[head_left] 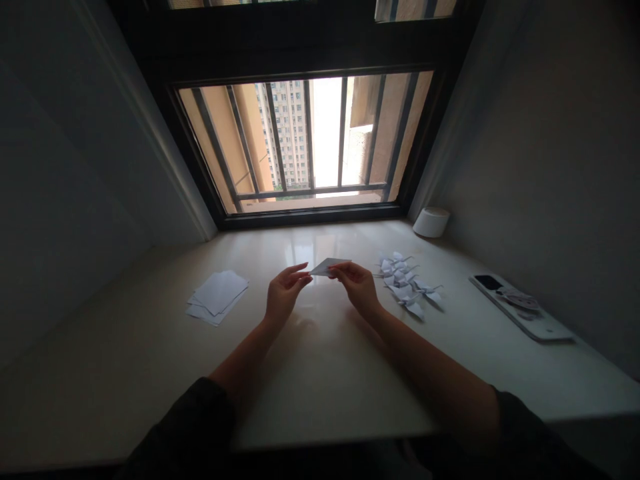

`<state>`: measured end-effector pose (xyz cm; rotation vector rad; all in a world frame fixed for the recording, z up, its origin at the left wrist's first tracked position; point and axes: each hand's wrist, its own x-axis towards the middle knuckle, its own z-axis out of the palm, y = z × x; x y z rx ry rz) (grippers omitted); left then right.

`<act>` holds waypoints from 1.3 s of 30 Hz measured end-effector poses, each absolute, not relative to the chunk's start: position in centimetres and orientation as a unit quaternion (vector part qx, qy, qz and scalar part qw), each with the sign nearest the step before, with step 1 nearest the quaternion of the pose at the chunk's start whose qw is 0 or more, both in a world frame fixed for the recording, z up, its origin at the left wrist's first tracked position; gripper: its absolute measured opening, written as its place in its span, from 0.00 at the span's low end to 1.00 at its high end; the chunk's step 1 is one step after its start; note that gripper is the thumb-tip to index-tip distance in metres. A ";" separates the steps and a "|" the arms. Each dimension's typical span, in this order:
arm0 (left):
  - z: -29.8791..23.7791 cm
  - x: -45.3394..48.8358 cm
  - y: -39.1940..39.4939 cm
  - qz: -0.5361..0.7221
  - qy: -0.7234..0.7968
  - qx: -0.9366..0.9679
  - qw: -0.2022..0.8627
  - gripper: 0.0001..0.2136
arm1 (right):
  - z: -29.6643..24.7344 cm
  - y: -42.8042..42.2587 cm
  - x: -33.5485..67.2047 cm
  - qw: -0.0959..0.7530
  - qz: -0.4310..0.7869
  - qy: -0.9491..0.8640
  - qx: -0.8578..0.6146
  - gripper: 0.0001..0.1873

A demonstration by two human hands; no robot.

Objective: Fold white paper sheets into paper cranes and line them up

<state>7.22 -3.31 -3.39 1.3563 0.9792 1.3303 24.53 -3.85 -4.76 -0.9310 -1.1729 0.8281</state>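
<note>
Both hands hold one folded sheet of white paper (328,266) just above a pale stone ledge (320,373) below a window. My left hand (284,293) pinches the paper's left corner with its fingertips. My right hand (356,283) grips the right side, fingers curled over the edge. The paper is folded into a flat triangle shape. A small stack of white paper sheets (217,296) lies on the ledge to the left of my left hand. Several folded paper cranes (406,281) lie in a loose group just right of my right hand.
A white round container (431,221) stands in the far right corner by the barred window (305,143). A long tray (520,308) with a dark phone and small items lies along the right wall. Grey walls close in on both sides.
</note>
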 end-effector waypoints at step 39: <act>-3.8 8.0 -4.0 0.590 0.409 0.555 0.420 0.09 | -4.5 -4.6 23.2 0.641 0.423 -0.516 -0.380 0.08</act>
